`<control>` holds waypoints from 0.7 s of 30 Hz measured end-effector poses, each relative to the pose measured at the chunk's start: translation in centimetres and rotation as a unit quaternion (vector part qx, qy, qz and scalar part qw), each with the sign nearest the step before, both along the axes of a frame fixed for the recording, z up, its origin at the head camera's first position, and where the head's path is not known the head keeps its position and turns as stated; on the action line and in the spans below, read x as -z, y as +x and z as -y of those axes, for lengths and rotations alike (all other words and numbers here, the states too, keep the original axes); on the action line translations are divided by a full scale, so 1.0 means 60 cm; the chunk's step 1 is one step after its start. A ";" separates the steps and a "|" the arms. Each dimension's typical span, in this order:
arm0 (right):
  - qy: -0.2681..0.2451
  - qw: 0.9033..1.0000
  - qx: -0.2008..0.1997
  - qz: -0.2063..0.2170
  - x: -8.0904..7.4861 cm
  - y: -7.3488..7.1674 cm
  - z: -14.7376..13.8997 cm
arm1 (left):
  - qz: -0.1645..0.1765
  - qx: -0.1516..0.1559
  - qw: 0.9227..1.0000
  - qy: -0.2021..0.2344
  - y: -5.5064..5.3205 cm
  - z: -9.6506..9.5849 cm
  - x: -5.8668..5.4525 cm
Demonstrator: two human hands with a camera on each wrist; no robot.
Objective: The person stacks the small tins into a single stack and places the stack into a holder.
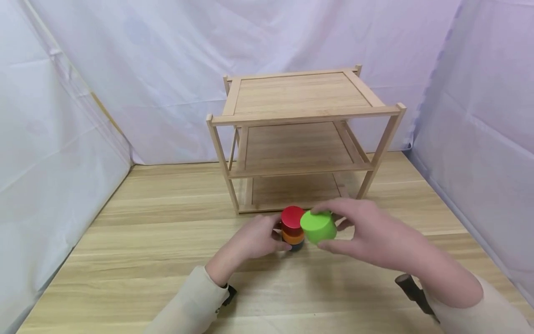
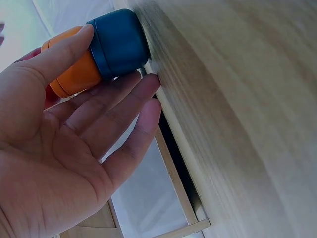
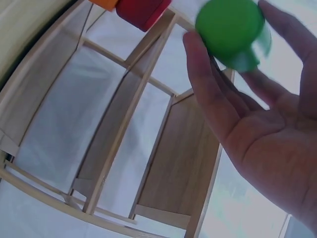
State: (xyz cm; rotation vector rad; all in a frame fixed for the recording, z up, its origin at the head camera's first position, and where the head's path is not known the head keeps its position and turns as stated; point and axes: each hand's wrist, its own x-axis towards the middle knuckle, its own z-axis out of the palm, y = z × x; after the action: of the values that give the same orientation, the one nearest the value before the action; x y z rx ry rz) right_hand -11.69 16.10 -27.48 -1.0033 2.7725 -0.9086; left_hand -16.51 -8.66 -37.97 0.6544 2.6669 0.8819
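On the table stand three small round containers stacked upright: dark blue (image 2: pixel 121 44) at the bottom, orange (image 2: pixel 79 74) above it and red (image 1: pixel 293 219) on top. My left hand (image 1: pixel 260 236) holds this stack from the left, thumb across the orange and blue ones, fingers on the opposite side. Its lower fingertips reach close to the tabletop. Just right of the red one, my right hand (image 1: pixel 363 229) grips a green round container (image 1: pixel 318 227) between thumb and fingers, slightly tilted and raised. The right wrist view shows the green container (image 3: pixel 230 32) blurred, at the fingertips.
Right behind the stack stands a three-tier wooden shelf (image 1: pixel 300 116), its lowest board near table height. White cloth (image 1: pixel 167 69) hangs behind and at both sides of the wood-grain table (image 1: pixel 137 241). A dark rod-like piece (image 1: pixel 410 290) shows beside my right wrist.
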 end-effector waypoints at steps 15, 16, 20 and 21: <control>-0.050 0.997 0.055 -0.016 0.025 -0.045 0.037 | 0.001 0.008 1.000 0.007 0.000 0.001 0.001; -0.052 0.997 0.053 -0.014 0.028 -0.048 0.041 | -0.002 0.008 1.000 0.005 0.000 0.002 0.002; -0.055 0.997 0.046 -0.011 0.040 -0.054 0.054 | -0.007 0.008 1.000 0.000 0.000 0.002 0.002; -0.054 0.997 0.046 -0.010 0.042 -0.054 0.057 | -0.008 0.008 1.000 -0.001 0.000 0.002 0.002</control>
State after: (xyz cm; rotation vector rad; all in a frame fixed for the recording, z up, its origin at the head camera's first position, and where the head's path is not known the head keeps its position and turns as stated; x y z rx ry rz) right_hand -14.95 12.70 -30.02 -0.9083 2.8351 -1.0763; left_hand -16.53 -8.80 -38.11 0.6850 2.6721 0.8734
